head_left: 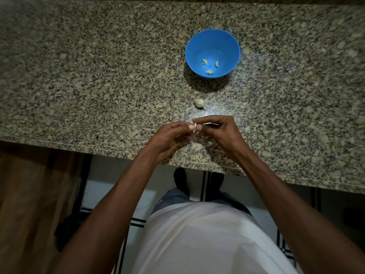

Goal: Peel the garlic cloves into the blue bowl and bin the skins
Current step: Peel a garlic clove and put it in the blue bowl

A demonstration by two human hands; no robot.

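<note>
You have one garlic clove [195,126] pinched between both hands just above the near edge of the bench [98,76]: your left hand [171,135] grips it from one side, your right hand [215,128] from the other, with a thin strip of skin [210,123] across the right fingers. Three peeled cloves [205,62] lie in the one blue bowl [212,39]. One garlic bulb [199,103] sits between bowl and hands. The bench is speckled granite; the floor [136,222] below is pale tile with dark stripes.

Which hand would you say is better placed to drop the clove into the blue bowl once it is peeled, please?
Probably the right hand: the blue bowl sits ahead and slightly to its side, with only the garlic bulb between. Both hands pinch the clove, so the left hand would cross over.
</note>
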